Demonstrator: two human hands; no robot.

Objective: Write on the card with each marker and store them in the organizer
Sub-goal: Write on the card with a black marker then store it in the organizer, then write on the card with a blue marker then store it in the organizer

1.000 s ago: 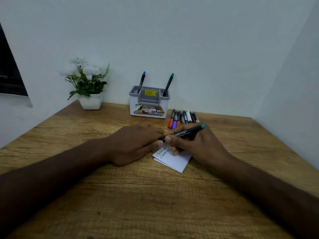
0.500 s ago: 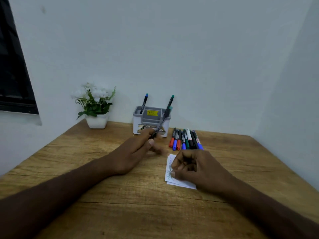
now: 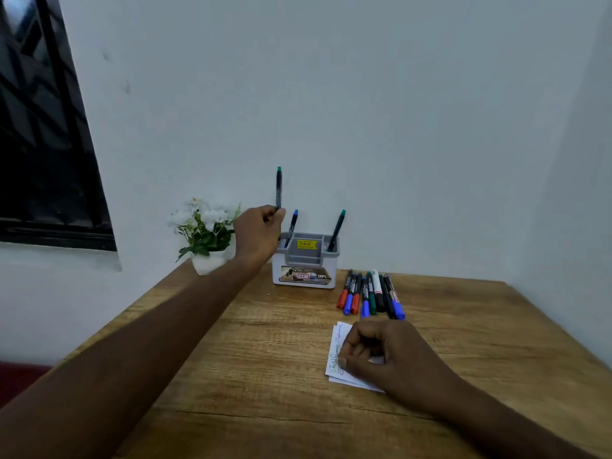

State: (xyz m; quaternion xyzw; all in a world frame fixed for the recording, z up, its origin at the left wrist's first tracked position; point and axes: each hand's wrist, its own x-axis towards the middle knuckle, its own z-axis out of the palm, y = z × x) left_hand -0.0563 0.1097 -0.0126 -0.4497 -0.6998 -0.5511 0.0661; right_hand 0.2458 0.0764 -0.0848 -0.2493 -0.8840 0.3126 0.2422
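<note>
My left hand [image 3: 260, 231] grips a black marker with a green end [image 3: 279, 187], held upright just above the left side of the grey organizer [image 3: 306, 260]. Two markers stand in the organizer: a blue-capped one [image 3: 291, 228] on the left and a green-capped one [image 3: 337, 230] on the right. My right hand [image 3: 381, 354] rests with curled fingers on the white card [image 3: 336, 349], which shows handwriting along its left edge. Several capped markers [image 3: 369, 294] in red, blue, green and black lie in a row on the table behind the card.
A white pot of white flowers [image 3: 207, 233] stands left of the organizer, close to my left forearm. The wooden table [image 3: 265, 376] meets white walls at the back and right. A dark window [image 3: 43, 127] is on the left wall.
My left hand took the green-ended marker from over the card and carried it up and back to above the organizer's left side. My right hand stayed on the card.
</note>
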